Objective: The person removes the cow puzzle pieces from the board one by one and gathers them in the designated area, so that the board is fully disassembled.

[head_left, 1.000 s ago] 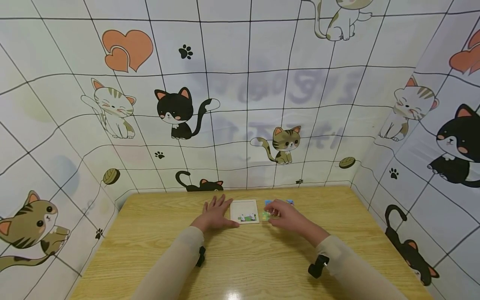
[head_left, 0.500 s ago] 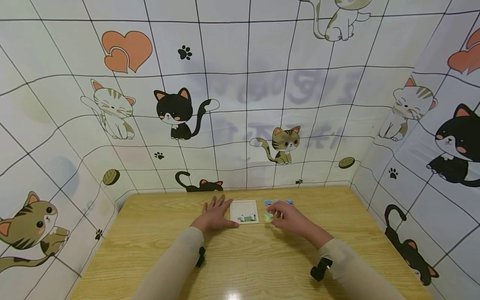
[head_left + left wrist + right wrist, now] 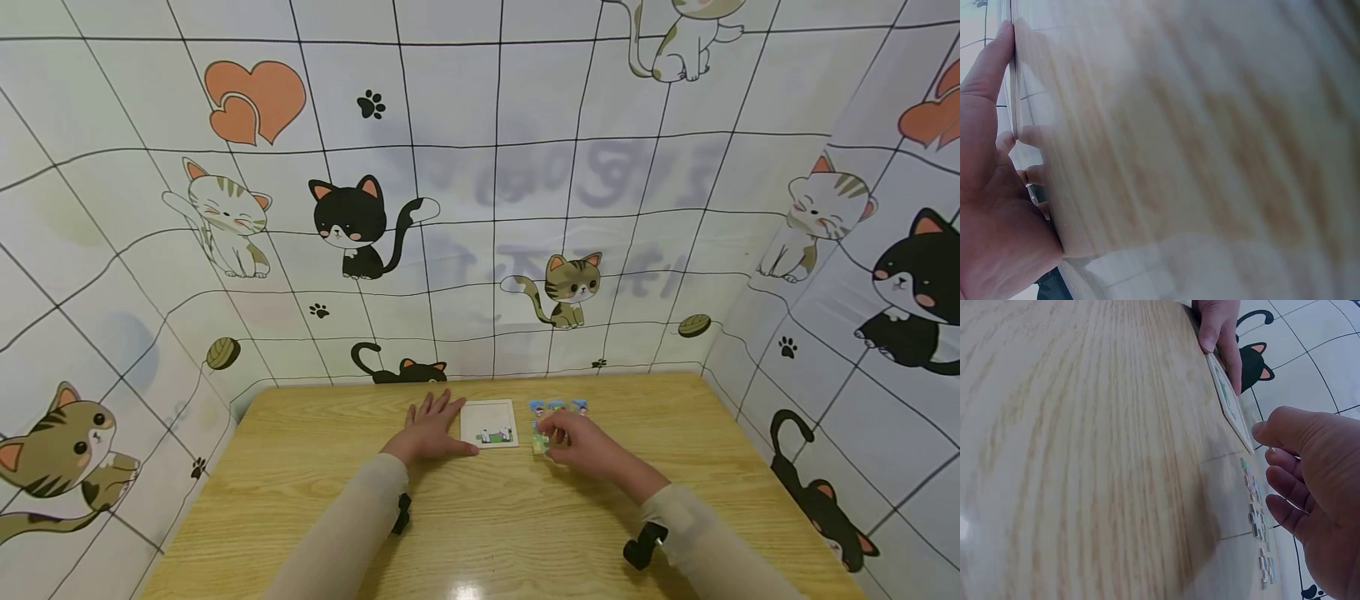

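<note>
A pale square puzzle tray [image 3: 487, 417] lies flat on the table, with joined pieces [image 3: 494, 435] showing animals on green along its near edge. My left hand [image 3: 429, 429] rests at the tray's left side with fingers spread and thumb at the near-left corner. To the right, my right hand [image 3: 581, 442] is over loose jigsaw pieces [image 3: 557, 405]. In the right wrist view, a thin pale edge of a puzzle piece [image 3: 1272, 449] shows between the thumb and fingers; most of it is hidden. Green pieces [image 3: 540, 447] lie by the fingertips.
The wooden table [image 3: 465, 517] extends toward me. Behind it and at both sides stand white cloth walls [image 3: 465, 183] printed with cats and grid lines. Small black devices [image 3: 645, 546] are strapped at both wrists.
My right hand has shifted slightly right and toward me, uncovering more of the blue-topped pieces in the back row. The left hand and tray have stayed put.
</note>
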`<state>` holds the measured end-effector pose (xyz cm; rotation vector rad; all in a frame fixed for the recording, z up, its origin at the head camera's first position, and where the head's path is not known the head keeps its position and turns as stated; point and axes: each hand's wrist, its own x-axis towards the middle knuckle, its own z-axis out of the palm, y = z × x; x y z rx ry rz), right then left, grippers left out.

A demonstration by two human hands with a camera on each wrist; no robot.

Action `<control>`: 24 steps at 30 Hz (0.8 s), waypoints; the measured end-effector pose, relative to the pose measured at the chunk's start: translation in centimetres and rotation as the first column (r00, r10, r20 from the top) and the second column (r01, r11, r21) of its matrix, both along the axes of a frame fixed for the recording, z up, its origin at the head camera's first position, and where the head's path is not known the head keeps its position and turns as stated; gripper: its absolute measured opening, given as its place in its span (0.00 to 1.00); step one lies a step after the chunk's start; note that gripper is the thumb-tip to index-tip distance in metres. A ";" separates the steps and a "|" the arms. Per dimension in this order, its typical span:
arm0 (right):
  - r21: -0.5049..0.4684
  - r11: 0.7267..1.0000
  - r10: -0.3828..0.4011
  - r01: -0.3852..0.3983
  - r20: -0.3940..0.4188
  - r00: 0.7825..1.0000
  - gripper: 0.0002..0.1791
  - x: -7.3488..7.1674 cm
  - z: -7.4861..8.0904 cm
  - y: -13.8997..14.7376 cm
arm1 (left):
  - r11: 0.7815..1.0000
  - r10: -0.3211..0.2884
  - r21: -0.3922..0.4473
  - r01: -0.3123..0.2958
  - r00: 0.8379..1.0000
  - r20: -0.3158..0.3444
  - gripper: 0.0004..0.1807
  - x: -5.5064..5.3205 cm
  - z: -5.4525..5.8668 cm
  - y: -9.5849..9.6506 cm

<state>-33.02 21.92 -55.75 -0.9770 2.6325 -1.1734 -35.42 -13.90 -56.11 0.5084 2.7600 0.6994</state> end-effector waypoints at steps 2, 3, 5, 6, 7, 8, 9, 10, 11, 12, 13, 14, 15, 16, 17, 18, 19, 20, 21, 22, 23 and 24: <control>0.003 1.000 0.001 -0.001 -0.005 1.000 0.18 0.0 -0.3 0.1 | 1.000 0.000 0.004 0.000 1.000 0.001 0.62 0.0 0.0 0.0; 0.006 1.000 0.001 -0.001 -0.007 1.000 0.18 0.1 -0.5 0.1 | 1.000 0.000 0.003 0.000 1.000 0.002 0.62 0.0 -0.1 0.0; 0.014 1.000 -0.003 0.003 -0.006 1.000 0.18 0.1 -0.8 0.2 | 1.000 -0.002 -0.005 0.002 1.000 0.002 0.62 0.0 -0.1 -0.1; 0.019 1.000 -0.003 0.003 -0.005 1.000 0.18 0.1 -0.9 0.2 | 1.000 -0.004 -0.009 0.004 1.000 0.002 0.62 -0.1 -0.2 -0.1; 0.027 1.000 -0.008 0.008 0.005 1.000 0.18 0.1 -1.0 0.2 | 1.000 -0.004 -0.007 0.004 1.000 0.002 0.62 -0.1 -0.2 -0.1; 0.032 0.999 -0.012 0.011 0.012 1.000 0.18 0.1 -1.1 0.2 | 1.000 -0.005 -0.010 0.005 1.000 0.003 0.62 -0.2 -0.2 -0.1; 0.034 0.999 -0.011 0.010 0.019 1.000 0.18 0.1 -1.2 0.2 | 1.000 -0.006 -0.012 0.006 1.000 0.003 0.62 -0.2 -0.3 -0.2; 0.035 0.999 -0.010 0.009 0.027 1.000 0.18 0.1 -1.2 0.2 | 1.000 -0.006 -0.013 0.006 1.000 0.004 0.62 -0.3 -0.3 -0.2; 0.037 0.999 -0.009 0.008 0.031 0.999 0.18 0.1 -1.3 0.2 | 1.000 -0.006 -0.012 0.006 1.000 0.004 0.62 -0.3 -0.3 -0.2; 0.037 0.999 -0.008 0.006 0.036 0.999 0.18 0.1 -1.3 0.2 | 1.000 -0.006 -0.010 0.006 1.000 0.004 0.62 -0.3 -0.3 -0.2; 0.038 0.999 -0.006 0.005 0.037 0.999 0.17 0.1 -1.4 0.2 | 1.000 -0.004 -0.007 0.004 1.000 0.005 0.63 -0.3 -0.3 -0.2; 0.036 0.999 -0.003 0.002 0.036 0.999 0.17 0.1 -1.4 0.2 | 1.000 -0.004 -0.007 0.004 1.000 0.006 0.63 -0.3 -0.4 -0.2; 0.036 0.999 -0.001 0.000 0.035 0.999 0.17 0.0 -1.5 0.2 | 1.000 -0.004 -0.007 0.004 1.000 0.003 0.63 -0.3 -0.4 -0.2; 0.038 0.999 -0.002 0.001 0.034 0.999 0.17 0.0 -1.5 0.2 | 1.000 -0.005 -0.007 0.005 1.000 0.002 0.63 -0.4 -0.5 -0.2; 0.042 0.999 -0.005 0.004 0.030 1.000 0.16 -0.1 -1.6 0.2 | 1.000 -0.005 -0.006 0.005 1.000 0.001 0.63 -0.4 -0.5 -0.2; 0.046 0.999 -0.007 0.005 0.026 1.000 0.16 -0.1 -1.6 0.2 | 1.000 -0.005 -0.005 0.005 1.000 0.000 0.63 -0.4 -0.5 -0.2; 0.051 0.999 -0.011 0.009 0.025 1.000 0.15 -0.2 -1.7 0.2 | 1.000 -0.006 -0.006 0.006 1.000 -0.001 0.63 -0.4 -0.6 -0.2; 0.054 0.998 -0.014 0.012 0.024 1.000 0.15 -0.2 -1.7 0.2 | 1.000 -0.006 -0.008 0.006 1.000 -0.002 0.63 -0.5 -0.6 -0.2; 0.059 0.998 -0.018 0.016 0.021 1.000 0.15 -0.2 -1.7 0.2 | 1.000 -0.006 -0.011 0.006 1.000 -0.003 0.63 -0.5 -0.6 -0.2; 0.064 0.998 -0.023 0.021 0.022 1.000 0.15 -0.3 -1.7 0.2 | 1.000 -0.006 -0.010 0.006 1.000 -0.001 0.63 -0.5 -0.6 -0.2; 0.067 0.997 -0.028 0.026 0.027 0.999 0.15 -0.3 -1.7 0.2 | 1.000 -0.005 -0.009 0.005 1.000 0.000 0.62 -0.4 -0.6 -0.2; 0.069 0.997 -0.031 0.029 0.030 0.999 0.15 -0.3 -1.6 0.2 | 1.000 -0.005 -0.009 0.005 1.000 0.001 0.62 -0.4 -0.6 -0.2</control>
